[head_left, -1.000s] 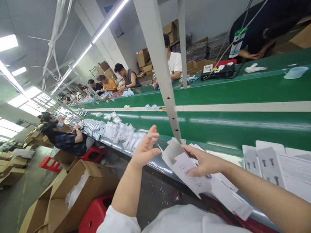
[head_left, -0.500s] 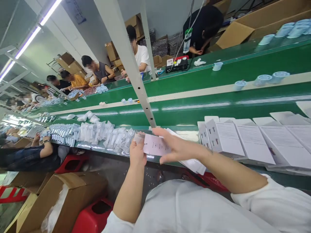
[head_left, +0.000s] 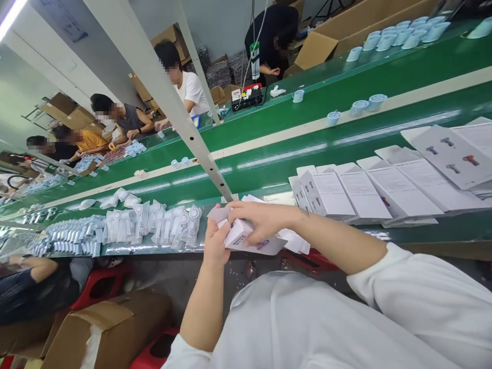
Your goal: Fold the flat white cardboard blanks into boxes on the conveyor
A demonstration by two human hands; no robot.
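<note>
Just above the bench edge, I hold a small white cardboard box (head_left: 237, 237) with printed symbols. My left hand (head_left: 215, 243) is closed round its left end, where a flap sticks up. From above, my right hand (head_left: 263, 219) grips the box's upper side with bent fingers and partly covers it. A printed panel of the box shows below my right fingers, tilted toward me. White flat sheets or cartons (head_left: 298, 241) lie just right of my hands, partly hidden by my right forearm.
Several bagged parts (head_left: 128, 223) lie left of my hands, with pale blue parts beyond. White printed boxes (head_left: 365, 192) line the bench on the right. A metal post (head_left: 192, 138) rises ahead. Blue cups (head_left: 359, 107) stand along the green line. Co-workers sit opposite; brown cartons (head_left: 103, 328) stand below left.
My right hand, spread beside the flat-looking carton before, has closed onto it. The carton now looks opened out into a box shape. The view has shifted right.
</note>
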